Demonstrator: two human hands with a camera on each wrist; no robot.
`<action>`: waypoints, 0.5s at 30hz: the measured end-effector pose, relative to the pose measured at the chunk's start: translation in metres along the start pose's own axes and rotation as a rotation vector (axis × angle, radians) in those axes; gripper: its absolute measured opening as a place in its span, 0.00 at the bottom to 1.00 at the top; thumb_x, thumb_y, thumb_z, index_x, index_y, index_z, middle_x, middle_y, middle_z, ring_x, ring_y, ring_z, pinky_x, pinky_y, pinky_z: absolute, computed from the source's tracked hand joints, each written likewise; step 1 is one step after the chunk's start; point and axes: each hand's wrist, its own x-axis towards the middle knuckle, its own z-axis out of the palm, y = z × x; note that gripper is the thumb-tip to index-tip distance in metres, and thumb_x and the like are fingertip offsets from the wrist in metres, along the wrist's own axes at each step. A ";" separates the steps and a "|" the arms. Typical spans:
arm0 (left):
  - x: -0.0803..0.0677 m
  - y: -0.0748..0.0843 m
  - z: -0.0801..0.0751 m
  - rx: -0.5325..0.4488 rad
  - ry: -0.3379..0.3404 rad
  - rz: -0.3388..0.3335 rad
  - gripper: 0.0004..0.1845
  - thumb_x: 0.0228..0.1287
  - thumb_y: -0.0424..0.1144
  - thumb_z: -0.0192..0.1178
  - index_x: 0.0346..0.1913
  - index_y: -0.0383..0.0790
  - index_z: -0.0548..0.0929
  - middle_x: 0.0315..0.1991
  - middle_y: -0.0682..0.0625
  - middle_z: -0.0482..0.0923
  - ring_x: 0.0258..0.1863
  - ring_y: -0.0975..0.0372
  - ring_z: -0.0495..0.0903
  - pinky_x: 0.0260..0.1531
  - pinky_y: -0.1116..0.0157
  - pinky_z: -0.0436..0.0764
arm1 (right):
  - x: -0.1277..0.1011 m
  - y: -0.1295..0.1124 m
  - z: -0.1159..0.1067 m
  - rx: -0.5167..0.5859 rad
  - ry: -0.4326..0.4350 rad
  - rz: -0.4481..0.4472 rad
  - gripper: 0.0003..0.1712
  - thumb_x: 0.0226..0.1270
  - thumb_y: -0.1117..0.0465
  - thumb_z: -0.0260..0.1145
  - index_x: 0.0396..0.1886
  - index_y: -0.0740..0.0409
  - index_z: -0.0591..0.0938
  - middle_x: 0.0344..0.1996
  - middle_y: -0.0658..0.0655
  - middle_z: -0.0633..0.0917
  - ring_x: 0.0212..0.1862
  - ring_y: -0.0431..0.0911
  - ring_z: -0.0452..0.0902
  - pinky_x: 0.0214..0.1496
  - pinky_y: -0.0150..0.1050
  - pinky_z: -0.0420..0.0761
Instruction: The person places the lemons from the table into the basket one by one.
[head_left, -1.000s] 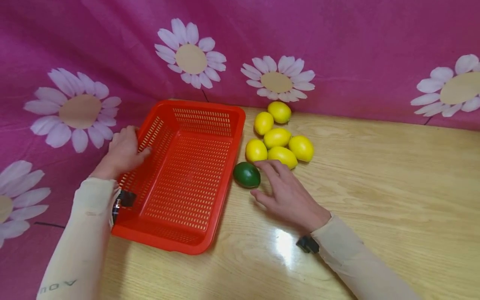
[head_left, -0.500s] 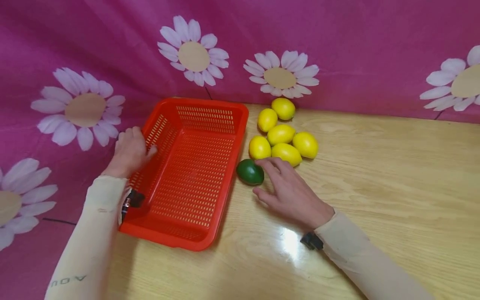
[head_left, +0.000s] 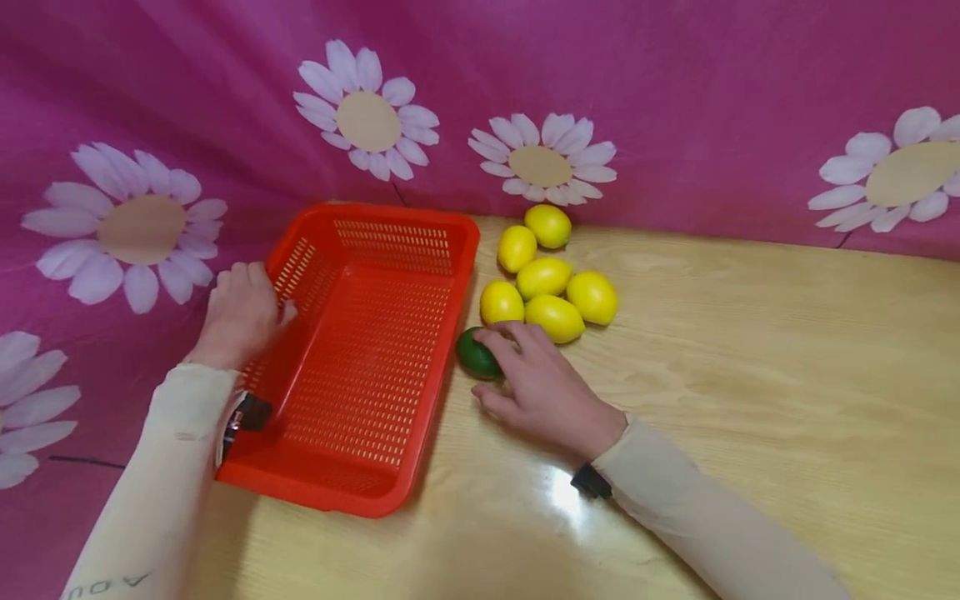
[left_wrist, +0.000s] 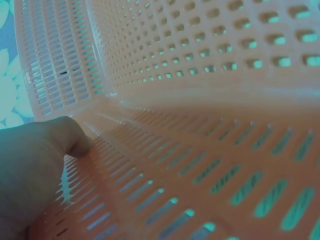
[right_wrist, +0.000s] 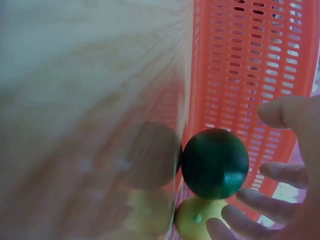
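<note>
1. The left forearm, with a pale sleeve, comes from the near side and lies close to the left edge of the desk.
2. The left hand is in a gripping pose, its back turned up.
3. The left thumb stands apart from the other fingers and points inward, toward the desk's middle.
4. The right forearm, also pale-sleeved, goes diagonally from the near right side.
5. The right hand is low over the desk, its fingers slightly bent and spread.
6. The right thumb is well apart from these fingers.
</note>
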 end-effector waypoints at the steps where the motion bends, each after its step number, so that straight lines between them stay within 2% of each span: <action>1: 0.001 0.001 0.001 -0.013 -0.010 -0.002 0.27 0.63 0.37 0.63 0.50 0.18 0.64 0.40 0.27 0.66 0.39 0.38 0.66 0.42 0.41 0.76 | 0.000 0.000 0.001 -0.015 0.002 -0.015 0.34 0.69 0.44 0.69 0.70 0.51 0.73 0.66 0.57 0.74 0.63 0.55 0.70 0.66 0.49 0.76; 5: 0.004 0.006 0.006 -0.042 0.009 0.034 0.26 0.63 0.36 0.62 0.50 0.17 0.64 0.39 0.26 0.66 0.38 0.37 0.66 0.40 0.40 0.75 | -0.004 0.001 0.003 -0.056 0.005 -0.020 0.31 0.69 0.44 0.69 0.66 0.51 0.76 0.65 0.57 0.75 0.61 0.54 0.71 0.64 0.47 0.76; 11: 0.001 0.003 0.008 -0.081 0.096 0.087 0.24 0.62 0.34 0.62 0.45 0.15 0.65 0.36 0.23 0.66 0.36 0.34 0.66 0.37 0.39 0.71 | -0.005 0.002 -0.001 -0.053 0.026 -0.037 0.26 0.70 0.47 0.70 0.62 0.54 0.79 0.59 0.55 0.77 0.56 0.49 0.72 0.57 0.42 0.79; 15: 0.000 -0.001 0.004 -0.083 0.087 0.087 0.24 0.62 0.33 0.62 0.44 0.14 0.64 0.35 0.22 0.65 0.35 0.33 0.65 0.37 0.39 0.68 | 0.002 0.000 -0.005 -0.066 0.049 -0.080 0.22 0.71 0.48 0.69 0.58 0.54 0.81 0.53 0.55 0.77 0.49 0.46 0.74 0.50 0.37 0.80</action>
